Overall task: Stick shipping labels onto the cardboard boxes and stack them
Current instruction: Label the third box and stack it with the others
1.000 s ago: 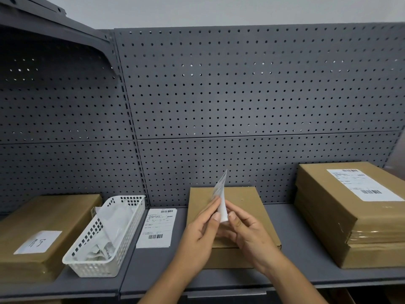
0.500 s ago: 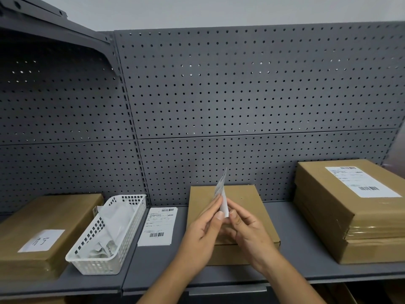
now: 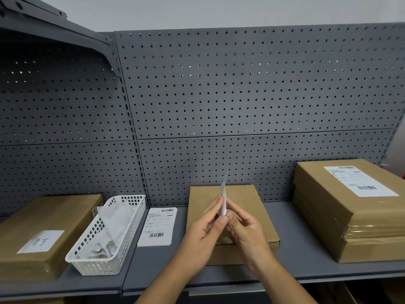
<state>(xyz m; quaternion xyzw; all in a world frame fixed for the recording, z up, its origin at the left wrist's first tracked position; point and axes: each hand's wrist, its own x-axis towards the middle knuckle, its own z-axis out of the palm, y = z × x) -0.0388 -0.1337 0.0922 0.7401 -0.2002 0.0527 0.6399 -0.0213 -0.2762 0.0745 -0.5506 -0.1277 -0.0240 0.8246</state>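
Observation:
A white shipping label point(image 3: 223, 197) stands on edge above a plain cardboard box point(image 3: 247, 207) in the middle of the grey shelf. My left hand point(image 3: 203, 233) and my right hand point(image 3: 245, 233) both pinch the label's lower end between fingertips and thumb. The box under my hands has a bare top. At the right, a stack of cardboard boxes point(image 3: 350, 216) carries a label point(image 3: 359, 181) on its top face. Another sheet of labels point(image 3: 158, 226) lies flat on the shelf left of the middle box.
A white plastic basket point(image 3: 87, 257) with crumpled backing paper stands left of the label sheet. Further left lies a cardboard box point(image 3: 54, 216) with a handwritten white note point(image 3: 41, 241). A grey pegboard wall point(image 3: 241, 95) rises behind the shelf point(image 3: 295, 268).
The label has turned more edge-on between my fingers and my hands have closed in a little on it. The view has tilted slightly upward.

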